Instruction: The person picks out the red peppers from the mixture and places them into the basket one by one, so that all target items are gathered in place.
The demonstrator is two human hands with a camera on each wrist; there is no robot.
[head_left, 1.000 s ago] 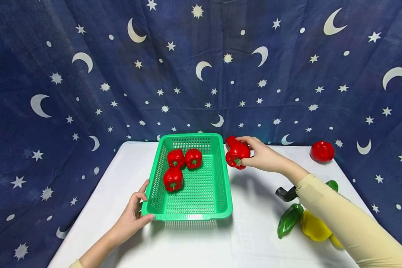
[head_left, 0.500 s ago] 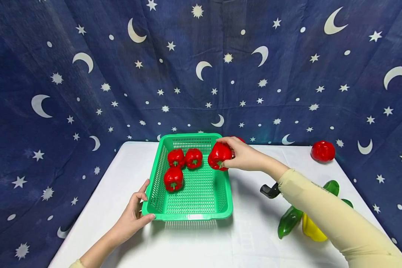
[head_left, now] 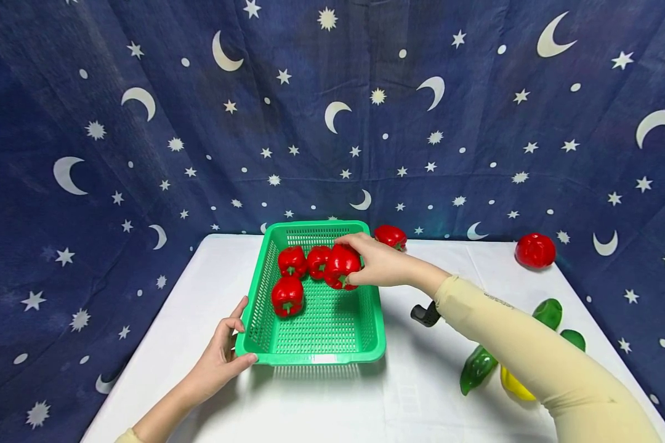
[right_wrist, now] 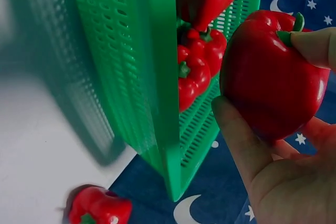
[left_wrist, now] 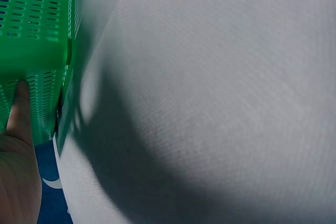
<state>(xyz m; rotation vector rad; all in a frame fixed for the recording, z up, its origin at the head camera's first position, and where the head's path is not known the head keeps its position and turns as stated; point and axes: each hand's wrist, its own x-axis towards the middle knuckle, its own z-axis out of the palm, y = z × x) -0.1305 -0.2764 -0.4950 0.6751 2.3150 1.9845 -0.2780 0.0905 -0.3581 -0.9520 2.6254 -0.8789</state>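
Note:
A red bell pepper [head_left: 340, 266] with a green stem is gripped by my right hand [head_left: 385, 263] over the right half of the green plastic basket [head_left: 316, 358]. Close up in the right wrist view, thumb and fingers span the held pepper [right_wrist: 273, 77], the thumb by its stem. My left hand [head_left: 218, 357] holds the basket's front left corner, thumb on the front rim and fingers along the left side. Inside the basket are three more red peppers: one at the back left [head_left: 292, 261], one beside it [head_left: 317, 261] and one nearer the front [head_left: 287, 296].
Behind the basket's right corner lies another red pepper [head_left: 390, 236]. A red tomato-like vegetable [head_left: 535, 251] sits at the far right. Partly under the right sleeve are green peppers [head_left: 478, 369] and a yellow one [head_left: 515, 384]. A starry blue curtain [head_left: 332, 123] backs the white table [head_left: 421, 381].
My right hand has carried the red bell pepper leftward, from beside the basket's right rim to over its inside. The pepper behind has come into view. My left hand has stayed put.

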